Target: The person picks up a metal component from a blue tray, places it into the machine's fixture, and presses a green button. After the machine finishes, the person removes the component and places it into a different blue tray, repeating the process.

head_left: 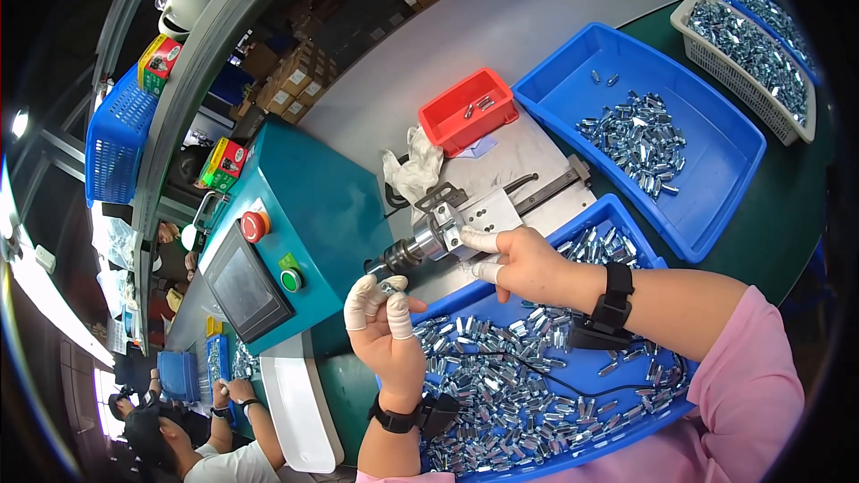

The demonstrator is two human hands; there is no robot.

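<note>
My left hand [386, 340], with white finger cots on its fingertips, pinches a small silvery metal fitting [386, 288] just in front of the machine's spindle [400, 256]. My right hand [526, 264], also in finger cots, reaches to the steel clamping fixture [450, 225]. Its index fingertip meets the fixture's side, and the thumb is bent beneath it. What lies between those fingers is hidden. Beneath both hands is a blue tray [658, 259] heaped with loose metal fittings [510, 385].
A teal machine housing [313, 206] carries a screen, a red knob [255, 226] and a green button [291, 280]. Beyond are a red bin [465, 112], white cloth [414, 165] and another blue tray [716, 139]. A white tray [300, 411] stands left; co-workers sit farther off.
</note>
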